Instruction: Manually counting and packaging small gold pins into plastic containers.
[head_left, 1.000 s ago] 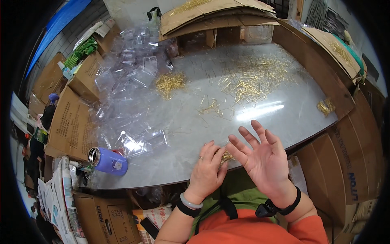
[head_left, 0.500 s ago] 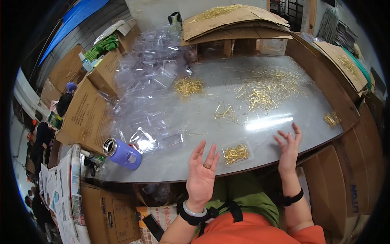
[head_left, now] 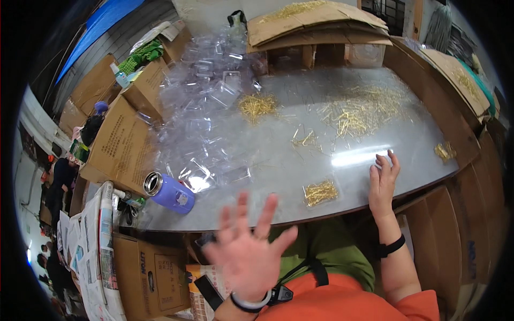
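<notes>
Long side crosswise, the box of gold hooks [head_left: 320, 193] lies left of the nearer, loosely bent right hand [head_left: 381, 188], left hand [head_left: 249, 263] spread, both empty

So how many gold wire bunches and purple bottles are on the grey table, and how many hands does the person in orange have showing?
Gold wire bunches: 5 (front bunch, right-edge bunch, round heap, wide spread, small scatter; stray wires left out)
Purple bottle: 1
Hands: 2 (left hand, right hand)
Total: 8
</notes>
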Action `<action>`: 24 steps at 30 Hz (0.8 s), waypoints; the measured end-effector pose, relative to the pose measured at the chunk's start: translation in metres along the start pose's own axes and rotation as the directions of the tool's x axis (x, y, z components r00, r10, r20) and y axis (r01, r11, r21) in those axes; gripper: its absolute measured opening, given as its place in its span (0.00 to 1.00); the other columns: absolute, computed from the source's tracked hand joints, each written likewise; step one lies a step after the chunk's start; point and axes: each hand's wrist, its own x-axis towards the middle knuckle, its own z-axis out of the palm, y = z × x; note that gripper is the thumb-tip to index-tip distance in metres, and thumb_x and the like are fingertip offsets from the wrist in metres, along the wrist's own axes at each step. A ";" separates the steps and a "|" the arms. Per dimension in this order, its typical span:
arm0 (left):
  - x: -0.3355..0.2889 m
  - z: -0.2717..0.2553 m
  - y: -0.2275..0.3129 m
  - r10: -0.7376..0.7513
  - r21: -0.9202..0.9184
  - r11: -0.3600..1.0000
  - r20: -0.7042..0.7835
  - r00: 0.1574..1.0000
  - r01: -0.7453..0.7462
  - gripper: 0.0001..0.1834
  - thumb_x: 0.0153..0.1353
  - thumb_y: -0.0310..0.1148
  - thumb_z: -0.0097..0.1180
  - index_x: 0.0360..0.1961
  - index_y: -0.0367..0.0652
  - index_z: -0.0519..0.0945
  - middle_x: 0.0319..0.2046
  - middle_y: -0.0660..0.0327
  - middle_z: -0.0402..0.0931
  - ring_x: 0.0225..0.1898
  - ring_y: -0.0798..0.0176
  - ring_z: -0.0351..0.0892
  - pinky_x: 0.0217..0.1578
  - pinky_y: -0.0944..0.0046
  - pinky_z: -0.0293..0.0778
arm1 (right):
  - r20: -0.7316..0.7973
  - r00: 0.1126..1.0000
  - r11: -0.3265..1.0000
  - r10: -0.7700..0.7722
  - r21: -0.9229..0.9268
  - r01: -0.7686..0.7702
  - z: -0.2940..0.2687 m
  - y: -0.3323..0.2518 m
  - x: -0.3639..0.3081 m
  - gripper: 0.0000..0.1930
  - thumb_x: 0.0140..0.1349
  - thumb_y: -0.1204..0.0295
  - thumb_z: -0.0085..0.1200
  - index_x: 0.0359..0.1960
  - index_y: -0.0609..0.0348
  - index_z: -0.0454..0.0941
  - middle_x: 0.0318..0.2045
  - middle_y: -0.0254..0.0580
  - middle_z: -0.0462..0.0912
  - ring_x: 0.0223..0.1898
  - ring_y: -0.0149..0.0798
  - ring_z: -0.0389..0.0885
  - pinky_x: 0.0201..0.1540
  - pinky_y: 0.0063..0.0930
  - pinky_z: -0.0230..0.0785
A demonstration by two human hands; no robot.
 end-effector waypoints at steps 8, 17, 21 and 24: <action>0.000 0.085 0.073 0.246 -0.248 0.955 0.367 0.897 -0.161 0.36 0.71 0.34 0.57 0.77 0.53 0.58 0.80 0.59 0.38 0.81 0.54 0.34 0.76 0.39 0.48 | -0.029 0.999 0.999 0.015 -0.046 -0.016 0.005 0.000 0.000 0.18 0.74 0.68 0.49 0.61 0.65 0.72 0.70 0.55 0.58 0.56 0.49 0.77 0.59 0.39 0.74; -0.031 0.113 0.026 0.628 -0.255 0.775 0.205 0.751 -0.578 0.33 0.73 0.39 0.55 0.76 0.59 0.61 0.78 0.59 0.40 0.79 0.50 0.42 0.67 0.38 0.61 | -0.032 0.999 0.999 0.003 -0.045 -0.004 0.007 0.007 -0.001 0.17 0.77 0.69 0.47 0.63 0.60 0.72 0.71 0.52 0.59 0.58 0.48 0.77 0.60 0.38 0.74; -0.030 0.107 0.037 0.446 -0.148 0.894 0.364 0.818 -0.422 0.35 0.71 0.36 0.56 0.76 0.56 0.59 0.79 0.59 0.41 0.79 0.51 0.44 0.62 0.40 0.67 | -0.021 1.000 0.999 0.008 -0.038 -0.009 0.008 0.003 -0.001 0.18 0.77 0.68 0.47 0.63 0.60 0.72 0.70 0.52 0.59 0.59 0.46 0.77 0.60 0.38 0.74; -0.029 0.102 0.044 0.330 -0.060 0.939 0.443 0.834 -0.339 0.36 0.70 0.35 0.57 0.77 0.54 0.58 0.79 0.59 0.42 0.78 0.52 0.46 0.58 0.42 0.72 | -0.022 1.000 0.999 0.006 -0.033 -0.007 0.008 0.002 0.000 0.18 0.77 0.67 0.47 0.63 0.61 0.72 0.70 0.52 0.59 0.58 0.46 0.77 0.61 0.38 0.74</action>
